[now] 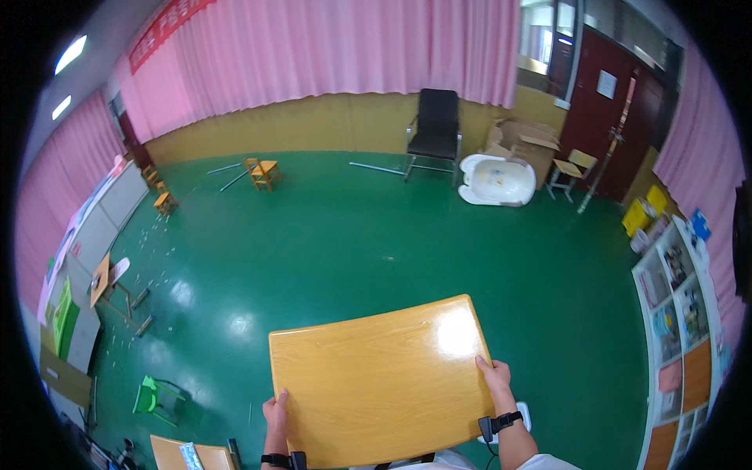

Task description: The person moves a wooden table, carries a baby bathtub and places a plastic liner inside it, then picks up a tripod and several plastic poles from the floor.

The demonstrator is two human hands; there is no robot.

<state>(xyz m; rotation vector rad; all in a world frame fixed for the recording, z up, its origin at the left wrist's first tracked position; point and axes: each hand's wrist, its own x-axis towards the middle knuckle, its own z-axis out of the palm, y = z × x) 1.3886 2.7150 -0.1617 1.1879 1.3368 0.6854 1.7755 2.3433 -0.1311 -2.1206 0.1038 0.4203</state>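
Observation:
A wooden tabletop (376,376) with a light, glossy grain is in front of me, low in the view. My left hand (276,409) grips its left edge, thumb on top. On the opposite edge my right hand (495,377) holds on in the same way, a little farther forward. The fingers of both hands are mostly hidden beneath the board. Each wrist wears a black band with a small box. Whatever is under the board, legs included, cannot be seen.
A second wooden tabletop (168,454) and a green chair (157,398) are at lower left. A shelf unit (680,313) lines the right. Farther off are a black chair (435,129), a white baby bathtub (497,180), cardboard boxes (529,145) and a small wooden chair (262,172).

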